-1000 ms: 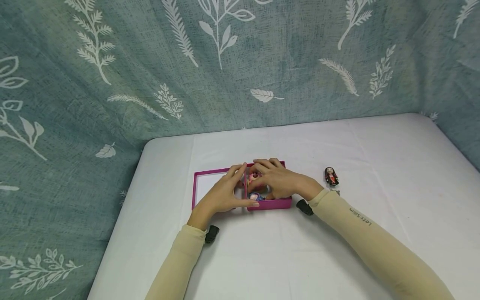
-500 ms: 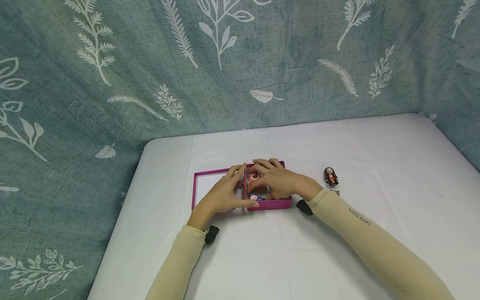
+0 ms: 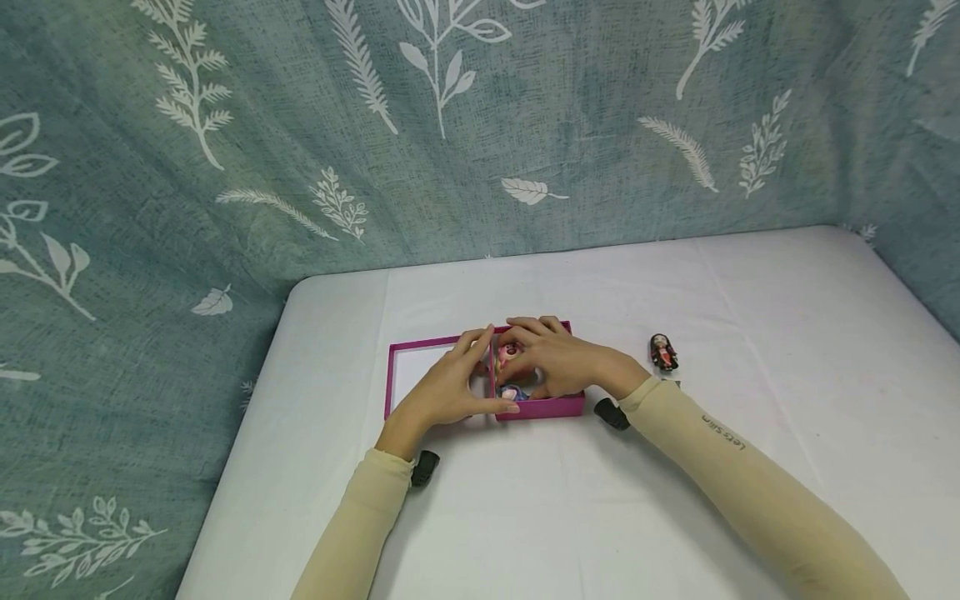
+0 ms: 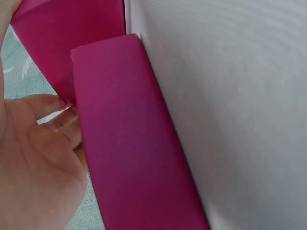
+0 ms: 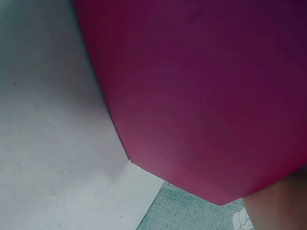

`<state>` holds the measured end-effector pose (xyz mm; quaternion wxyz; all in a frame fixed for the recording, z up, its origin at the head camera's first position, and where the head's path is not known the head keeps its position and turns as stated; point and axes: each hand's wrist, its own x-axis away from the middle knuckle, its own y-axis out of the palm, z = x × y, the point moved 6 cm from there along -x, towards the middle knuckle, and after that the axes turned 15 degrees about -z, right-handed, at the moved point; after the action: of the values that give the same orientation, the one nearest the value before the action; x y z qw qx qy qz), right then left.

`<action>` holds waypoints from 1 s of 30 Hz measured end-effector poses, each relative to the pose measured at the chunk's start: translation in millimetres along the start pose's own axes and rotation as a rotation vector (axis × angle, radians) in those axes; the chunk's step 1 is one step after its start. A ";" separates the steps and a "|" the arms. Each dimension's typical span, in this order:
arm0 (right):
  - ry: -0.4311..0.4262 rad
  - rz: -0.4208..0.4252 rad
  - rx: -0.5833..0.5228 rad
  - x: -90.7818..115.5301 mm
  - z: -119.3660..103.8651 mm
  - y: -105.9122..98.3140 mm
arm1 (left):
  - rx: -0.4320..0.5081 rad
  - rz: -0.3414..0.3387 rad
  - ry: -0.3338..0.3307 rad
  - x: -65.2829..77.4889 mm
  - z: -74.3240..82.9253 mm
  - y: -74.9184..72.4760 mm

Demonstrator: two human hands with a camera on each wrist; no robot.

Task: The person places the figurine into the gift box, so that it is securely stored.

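A magenta box point(image 3: 551, 407) stands on the white table, its magenta-rimmed lid point(image 3: 389, 379) lying against its left side. My left hand point(image 3: 444, 387) grips the box across its left end, thumb at the front wall and fingers at the back. In the left wrist view its fingers touch the box wall point(image 4: 72, 28) behind the lid's side point(image 4: 124, 129). My right hand point(image 3: 562, 360) reaches into the box with bent fingers. A pink-haired doll point(image 3: 507, 353) and a blue-and-white doll point(image 3: 513, 393) show inside. Whether the right fingers hold anything is hidden.
A dark-haired doll in red and black point(image 3: 663, 353) lies on the table point(image 3: 750, 333) to the right. A small grey item point(image 3: 677, 384) peeks out by the right sleeve. Dark wrist cameras point(image 3: 612, 414) sit under both wrists. A patterned green cloth point(image 3: 450, 208) hangs behind.
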<state>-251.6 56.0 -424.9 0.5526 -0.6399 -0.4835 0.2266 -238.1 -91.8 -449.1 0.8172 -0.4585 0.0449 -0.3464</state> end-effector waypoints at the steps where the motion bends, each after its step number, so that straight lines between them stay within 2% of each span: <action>1: -0.002 0.000 -0.001 -0.1 0.2 0.0 | 0.000 0.000 0.000 -0.2 -0.1 0.0; 10: 0.003 -0.010 -0.044 -0.9 2.3 0.6 | 0.002 0.004 0.003 -1.0 -0.3 -0.3; 25: 0.014 0.004 -0.046 -0.3 1.4 -0.3 | 0.009 0.006 0.000 -1.2 -1.3 -0.9; 30: 0.000 0.016 -0.091 0.2 1.4 -0.8 | 0.011 0.001 0.000 -0.4 -0.8 0.5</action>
<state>-253.0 56.7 -424.5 0.5210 -0.6684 -0.4881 0.2088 -238.5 -92.0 -450.0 0.8197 -0.4541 0.0434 -0.3465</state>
